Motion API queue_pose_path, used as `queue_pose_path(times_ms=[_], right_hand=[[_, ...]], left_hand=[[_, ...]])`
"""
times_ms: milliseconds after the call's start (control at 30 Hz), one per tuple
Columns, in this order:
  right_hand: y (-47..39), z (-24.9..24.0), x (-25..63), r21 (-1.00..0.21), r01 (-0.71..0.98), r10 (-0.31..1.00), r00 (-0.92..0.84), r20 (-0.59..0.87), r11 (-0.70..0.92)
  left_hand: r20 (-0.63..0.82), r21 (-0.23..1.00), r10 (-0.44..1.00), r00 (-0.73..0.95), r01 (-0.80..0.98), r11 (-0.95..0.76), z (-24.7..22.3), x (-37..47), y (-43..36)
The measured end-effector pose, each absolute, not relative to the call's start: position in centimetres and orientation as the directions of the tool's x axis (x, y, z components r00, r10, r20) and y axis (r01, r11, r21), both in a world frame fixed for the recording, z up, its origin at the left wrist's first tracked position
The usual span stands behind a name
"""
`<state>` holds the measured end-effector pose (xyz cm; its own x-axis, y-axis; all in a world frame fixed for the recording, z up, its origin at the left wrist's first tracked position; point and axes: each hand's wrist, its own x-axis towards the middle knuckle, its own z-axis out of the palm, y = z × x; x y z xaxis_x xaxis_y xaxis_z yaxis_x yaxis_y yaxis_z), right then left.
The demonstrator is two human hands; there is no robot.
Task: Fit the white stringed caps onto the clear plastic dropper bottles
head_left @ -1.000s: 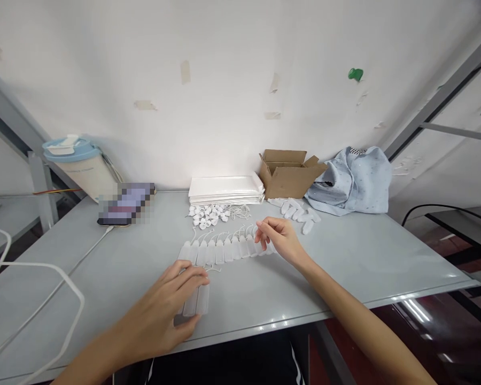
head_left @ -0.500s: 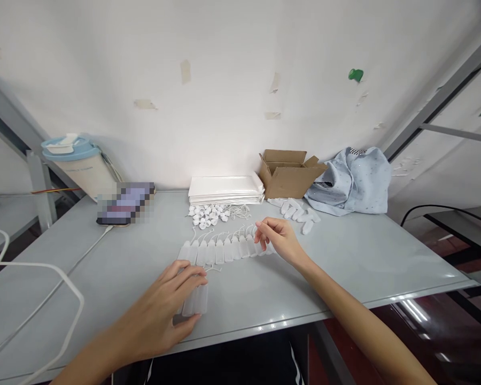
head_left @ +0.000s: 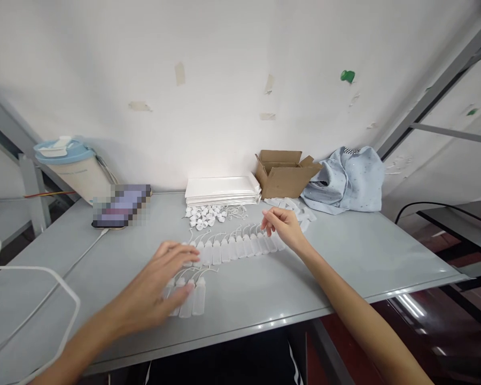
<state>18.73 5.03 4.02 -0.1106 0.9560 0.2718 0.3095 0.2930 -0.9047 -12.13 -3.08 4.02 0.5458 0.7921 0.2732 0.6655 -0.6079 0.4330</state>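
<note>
Several translucent bottles with white strings (head_left: 229, 249) lie side by side in a long row at the table's middle. Nearer the front edge is a shorter group of the same bottles (head_left: 199, 299). My left hand (head_left: 164, 283) hovers over this group and the row's left end, its fingers spread and partly hiding them. My right hand (head_left: 282, 227) is above the row's right end, fingers curled with thumb and forefinger together; whether something small is between them is hidden. White caps (head_left: 204, 215) and loose strings (head_left: 236, 213) lie behind the row, and more clear bottles (head_left: 304, 216) beyond my right hand.
White flat packs (head_left: 220, 188) are stacked against the wall, beside an open cardboard box (head_left: 286, 183) and a light blue cloth bag (head_left: 353, 182). At left are a phone (head_left: 122, 206) with a white cable (head_left: 84, 252) and a blue-lidded cup (head_left: 78, 171).
My left hand has lifted off the front bottles and shifted slightly left and up, uncovering their tops and strings. The right hand has moved slightly toward the back. The view has shifted a little.
</note>
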Motion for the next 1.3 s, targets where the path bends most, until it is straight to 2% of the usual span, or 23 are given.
queue_pose_path(times_ms=[67,167,200,367,467,700,867,1033,1300], right_hand=[[6.0,4.0,19.9,-0.852,0.436,0.954,-0.065,0.292,0.290],[7.5,3.8,21.9,-0.683,0.683,0.940,-0.016,0.339,0.258],[7.9,3.7,22.6,-0.651,0.718,0.938,-0.008,0.347,0.247],[9.5,3.4,25.6,-0.533,0.826,0.933,0.022,0.358,0.185],[9.7,3.5,26.8,-0.460,0.876,0.931,0.037,0.363,0.145],[10.0,3.1,27.8,-0.342,0.934,0.937,0.026,0.348,0.101],[10.1,2.9,27.8,-0.296,0.948,0.948,-0.016,0.317,0.115],[9.8,3.4,27.7,-0.244,0.964,0.959,-0.032,0.283,0.104],[9.6,3.2,26.6,-0.146,0.983,0.977,-0.077,0.198,0.107]], left_hand=[[0.284,0.429,0.786,0.549,0.660,-0.616,4.8,-12.3,-1.2],[0.336,0.399,0.791,0.512,0.683,-0.611,5.8,-12.2,2.2],[0.343,0.387,0.796,0.499,0.697,-0.604,6.0,-12.0,3.3],[0.321,0.308,0.844,0.430,0.795,-0.523,5.8,-10.6,8.5],[0.294,0.165,0.828,0.478,0.828,-0.536,5.3,-9.6,10.9],[0.326,-0.062,0.811,0.485,0.867,-0.494,4.4,-7.9,14.0],[0.328,-0.169,0.770,0.547,0.836,-0.522,3.8,-7.4,14.4],[0.351,-0.169,0.751,0.560,0.826,-0.537,3.6,-7.5,14.4],[0.448,-0.048,0.748,0.490,0.848,-0.527,4.7,-8.7,11.4]])
